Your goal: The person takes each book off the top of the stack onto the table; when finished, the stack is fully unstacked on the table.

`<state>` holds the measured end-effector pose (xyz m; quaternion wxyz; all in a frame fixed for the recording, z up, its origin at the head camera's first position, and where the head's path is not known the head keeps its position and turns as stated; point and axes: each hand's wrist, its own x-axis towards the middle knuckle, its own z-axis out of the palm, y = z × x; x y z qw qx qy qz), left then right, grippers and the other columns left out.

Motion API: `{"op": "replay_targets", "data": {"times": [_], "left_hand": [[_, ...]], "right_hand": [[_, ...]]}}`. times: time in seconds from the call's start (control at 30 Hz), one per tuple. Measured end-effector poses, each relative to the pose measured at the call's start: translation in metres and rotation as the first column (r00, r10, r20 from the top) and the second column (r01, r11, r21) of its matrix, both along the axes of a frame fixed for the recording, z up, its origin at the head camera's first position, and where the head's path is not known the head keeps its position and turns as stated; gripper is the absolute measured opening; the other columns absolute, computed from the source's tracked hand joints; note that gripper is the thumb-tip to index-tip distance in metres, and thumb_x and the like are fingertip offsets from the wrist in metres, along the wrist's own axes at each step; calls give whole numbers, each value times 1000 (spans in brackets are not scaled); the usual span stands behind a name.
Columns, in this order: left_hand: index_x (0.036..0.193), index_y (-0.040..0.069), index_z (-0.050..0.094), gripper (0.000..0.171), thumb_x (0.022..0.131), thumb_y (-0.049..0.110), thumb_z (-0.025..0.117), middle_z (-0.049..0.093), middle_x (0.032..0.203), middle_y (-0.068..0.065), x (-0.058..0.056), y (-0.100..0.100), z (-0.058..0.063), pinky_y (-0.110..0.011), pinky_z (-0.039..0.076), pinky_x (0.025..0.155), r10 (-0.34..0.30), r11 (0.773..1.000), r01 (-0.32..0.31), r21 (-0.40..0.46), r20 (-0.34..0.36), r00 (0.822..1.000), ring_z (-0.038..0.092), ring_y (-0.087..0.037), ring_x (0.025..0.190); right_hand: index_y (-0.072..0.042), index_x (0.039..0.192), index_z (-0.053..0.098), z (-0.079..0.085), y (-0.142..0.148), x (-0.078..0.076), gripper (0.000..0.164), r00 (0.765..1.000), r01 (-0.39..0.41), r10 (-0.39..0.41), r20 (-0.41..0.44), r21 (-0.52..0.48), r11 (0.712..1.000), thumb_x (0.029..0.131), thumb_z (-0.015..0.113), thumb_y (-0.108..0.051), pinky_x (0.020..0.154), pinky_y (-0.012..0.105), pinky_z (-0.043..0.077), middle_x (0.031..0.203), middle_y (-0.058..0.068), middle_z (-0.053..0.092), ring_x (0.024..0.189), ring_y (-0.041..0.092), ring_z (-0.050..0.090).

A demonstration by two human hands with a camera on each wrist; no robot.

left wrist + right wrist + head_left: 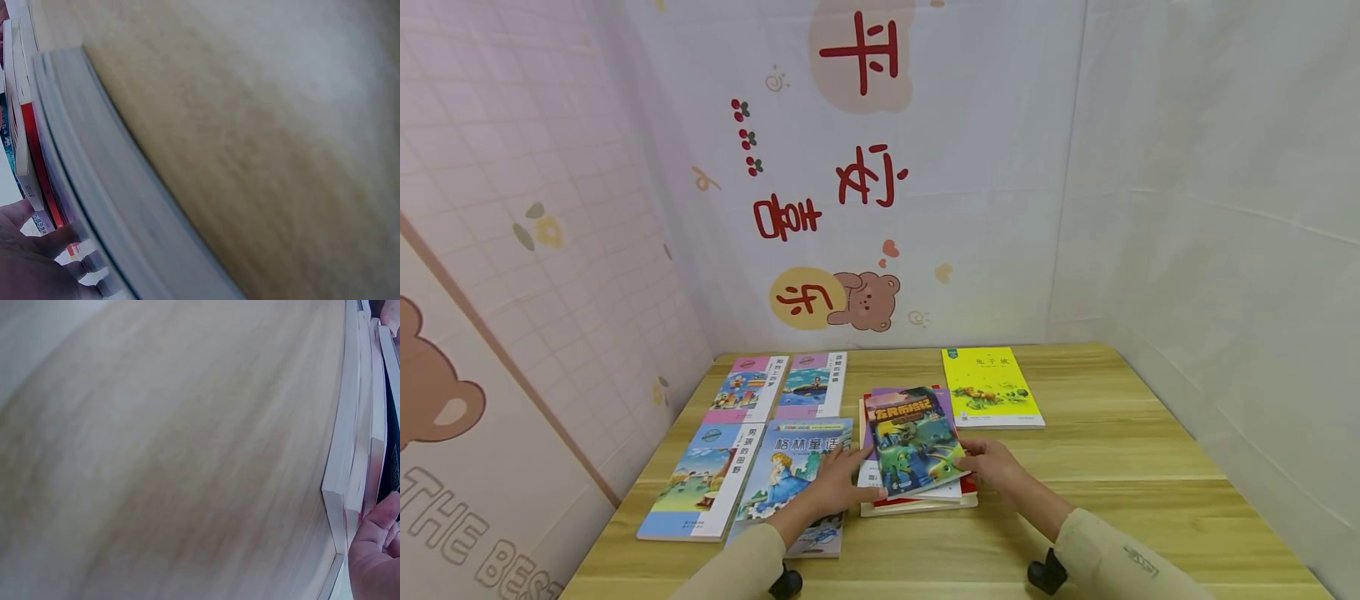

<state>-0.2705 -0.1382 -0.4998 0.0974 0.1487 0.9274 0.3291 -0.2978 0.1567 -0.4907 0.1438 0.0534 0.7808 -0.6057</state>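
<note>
A colorful comic-style book (917,450) with a green and blue undersea cover lies tilted on top of a small stack. My left hand (831,483) holds its lower left corner, thumb at the corner and index finger along the left edge. My right hand (996,467) pinches its right edge, thumb on the cover. A dark gap shows beneath the book at this side in the right wrist view. Under it are a purple book (946,405), a white-edged book and a red book (37,162). My left forearm crosses over a blue fairy-tale book (782,475).
Left of the stack lie a boy's-fields book (692,483) and two pink-banded books (748,392), (812,387) behind. A yellow book (992,387) lies at the back right of the wooden table (1120,450). Fabric walls (985,167) stand behind and at both sides.
</note>
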Motion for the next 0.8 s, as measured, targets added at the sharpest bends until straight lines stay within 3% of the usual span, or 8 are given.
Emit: {"op": "replay_targets", "data": {"times": [0.17, 0.4, 0.6, 0.8], "left_hand": [[153, 8, 39, 86, 87, 53, 72, 34, 154, -24, -1, -3, -2, -70, 4, 111, 3, 1000, -3, -8, -15, 1000, 14, -49, 145], [150, 3, 42, 74, 92, 41, 70, 30, 155, -28, -2, -15, -3, -72, 4, 110, -19, 999, 21, 31, -74, 997, 16, -50, 144], [151, 4, 40, 73, 94, 39, 68, 26, 156, -29, -1, -21, 0, -71, 5, 110, -56, 998, 57, 28, -51, 997, 14, -52, 144], [153, 6, 39, 73, 94, 40, 68, 23, 157, -29, 0, -21, 3, -72, 3, 110, -70, 997, 71, 35, -27, 997, 11, -52, 145]], "right_hand": [[5, 136, 56, 2, 0, 1, 46, 1000, -5, 6, 3, -40, 999, 92, 66, -6, 68, 32, 50, 102, 9, 70, 80, 20, 60], [6, 138, 53, 4, 2, 3, 47, 1000, -5, 8, 20, -127, 992, 93, 62, -3, 73, 37, 58, 102, 13, 71, 81, 24, 68], [7, 142, 46, 3, 4, 3, 48, 999, 16, -7, 48, -183, 983, 96, 57, -2, 78, 42, 59, 112, 20, 69, 88, 29, 71], [7, 140, 48, 2, 3, 3, 46, 998, 55, -51, 24, -219, 974, 96, 54, 2, 78, 45, 58, 118, 22, 65, 87, 28, 70]]}}
